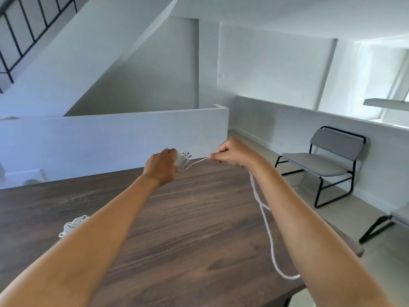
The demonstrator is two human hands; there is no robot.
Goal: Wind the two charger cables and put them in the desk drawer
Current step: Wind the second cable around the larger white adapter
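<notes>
**Clerk:** Head view, item one: white charger plug (182, 159), pins pointing away from the person, gripped in the left hand (161, 168), fingers curled round its body.

**Checker:** And its lead?

**Clerk:** Item two: white charger cable (265, 227), running from the plug across to the right hand (230, 155), which pinches it between thumb and curled fingers. Past that hand it hangs in a long slack loop beside the right forearm, down to the near edge of the wooden desk (188, 218).

**Checker:** Wound at all?

**Clerk:** Judged barely begun; any turns on the plug are hidden behind the left hand, so I cannot tell. Most of the length hangs loose.

**Checker:** Second cable?

**Clerk:** Item three: coiled white cable (74, 224), lying on the desk just left of the left forearm, partly hidden by it. It looks wound already.

**Checker:** Drawer?

**Clerk:** Not in view. Outstanding, by my reckoning: finish winding item two, then stow both coils in the drawer.
</notes>
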